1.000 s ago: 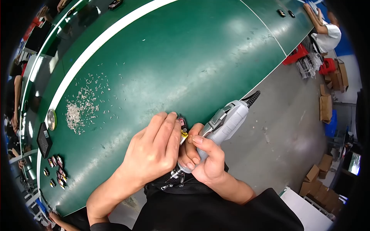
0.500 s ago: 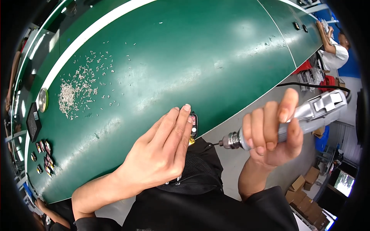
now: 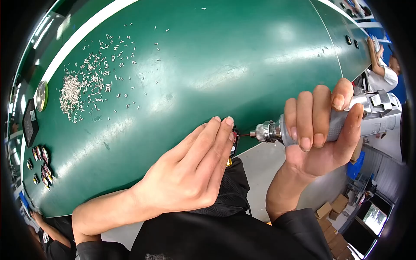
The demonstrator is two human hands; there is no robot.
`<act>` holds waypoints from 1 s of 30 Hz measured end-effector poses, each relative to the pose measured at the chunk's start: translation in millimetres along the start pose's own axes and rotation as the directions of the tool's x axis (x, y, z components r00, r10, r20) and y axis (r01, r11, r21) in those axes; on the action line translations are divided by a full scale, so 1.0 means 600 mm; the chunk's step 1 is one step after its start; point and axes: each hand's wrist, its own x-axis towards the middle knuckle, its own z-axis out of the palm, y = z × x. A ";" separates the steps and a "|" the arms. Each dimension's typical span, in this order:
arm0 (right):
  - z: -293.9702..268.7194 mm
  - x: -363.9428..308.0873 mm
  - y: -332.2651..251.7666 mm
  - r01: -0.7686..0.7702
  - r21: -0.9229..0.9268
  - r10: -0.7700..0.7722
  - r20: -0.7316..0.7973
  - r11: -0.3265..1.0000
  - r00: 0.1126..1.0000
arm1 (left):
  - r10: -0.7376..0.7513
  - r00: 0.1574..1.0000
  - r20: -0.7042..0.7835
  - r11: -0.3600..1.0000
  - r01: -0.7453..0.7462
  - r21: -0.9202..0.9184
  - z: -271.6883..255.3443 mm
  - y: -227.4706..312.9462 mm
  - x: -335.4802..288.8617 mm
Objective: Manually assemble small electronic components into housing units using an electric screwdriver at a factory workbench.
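The left hand (image 3: pixel 186 173) is lying nearly flat, its fingers straight and side by side, and is covering the greater part of a small black gadget (image 3: pixel 234 143). Its thumb and palm are not showing, so whether it is gripping or only pressing cannot be told. The gadget is sitting at two o'clock from that hand, just beyond its fingertips at the near edge of the green surface (image 3: pixel 195 65); whether it is resting on the surface cannot be confirmed.

The right hand (image 3: pixel 320 130), between two and three o'clock from the left, is wrapping its curled fingers around the barrel of a grey power screwdriver (image 3: pixel 377 115). The tool is pointing toward nine o'clock, and its thin bit (image 3: pixel 245 135) is reaching the gadget's side; actual contact is too small to verify.

The step in hand is, by judgement, bringing the driver to a fastening point. The next move is apparently calling for a steady gadget, the bit lining up squarely, and light pressure along its axis.

A scatter of small metal pieces (image 3: pixel 70 91), apparently screws, is lying at ten o'clock from the left hand, near a round tin (image 3: pixel 41 96). A cluster of similar gadgets (image 3: pixel 45 173) is lying at nine o'clock.
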 end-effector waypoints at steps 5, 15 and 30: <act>-0.001 -0.001 0.007 -0.019 -0.010 0.018 -0.030 1.000 0.999 | 0.020 0.999 -0.025 1.000 -0.020 -0.003 0.009 -0.006 -0.004; 0.025 0.008 -0.002 0.003 -0.185 0.023 0.139 0.983 0.990 | 0.038 0.999 -0.023 0.999 -0.039 -0.011 -0.001 -0.001 0.004; 0.029 0.025 0.002 -0.053 0.127 0.003 0.364 0.991 0.932 | 0.030 0.999 -0.040 0.999 -0.031 -0.015 -0.018 0.001 -0.021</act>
